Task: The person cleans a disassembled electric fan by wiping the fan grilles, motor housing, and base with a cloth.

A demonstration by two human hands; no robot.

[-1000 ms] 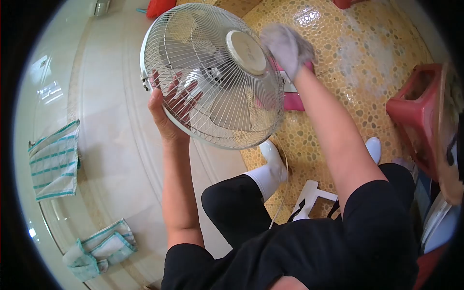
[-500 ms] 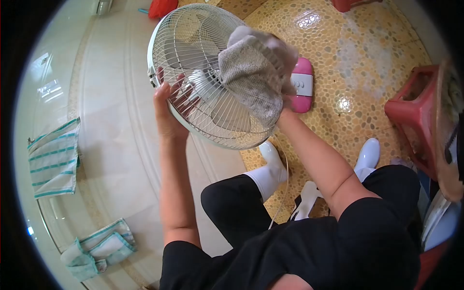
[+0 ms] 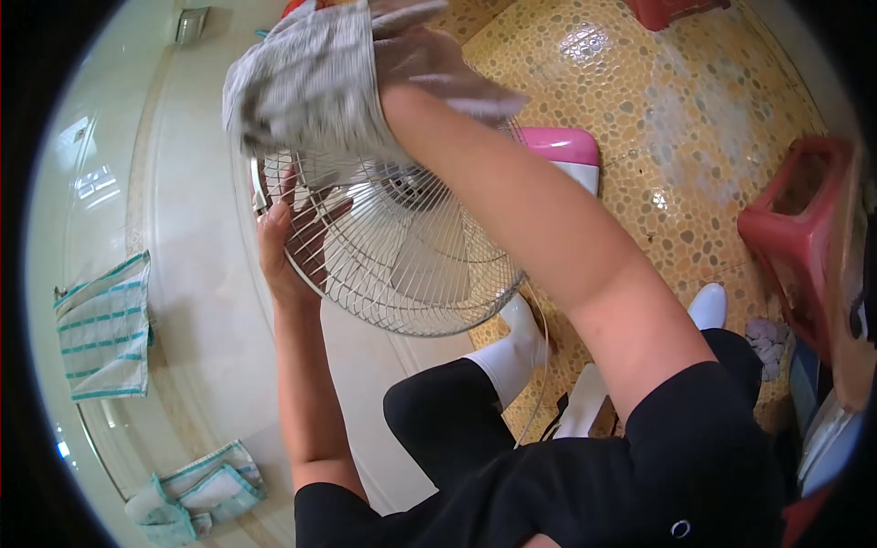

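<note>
A fan [image 3: 416, 265] with a round wire guard stands tilted before me, its blades showing through the wires. My left hand [image 3: 290, 239] grips the guard at its left edge, thumb on the rim and fingers behind the wires. A grey cloth [image 3: 306, 87], partly blurred, is draped over the upper left of the guard. The cloth covers most of my right hand [image 3: 398, 96], which presses it against the wires; its fingers are hidden. Beyond my right forearm shows the fan's pink and white base [image 3: 559, 143] on the floor.
A red stool [image 3: 790, 219] stands at the right on the pebble-patterned floor [image 3: 681, 183]. Striped towels [image 3: 105, 333] hang on the tiled wall at the left. A pale cord [image 3: 545, 365] runs down beside my white boot [image 3: 516, 347].
My right hand and the cloth have swept from the right side of the guard to its upper left. The fan sits slightly lower and further left in view; my left hand keeps its hold.
</note>
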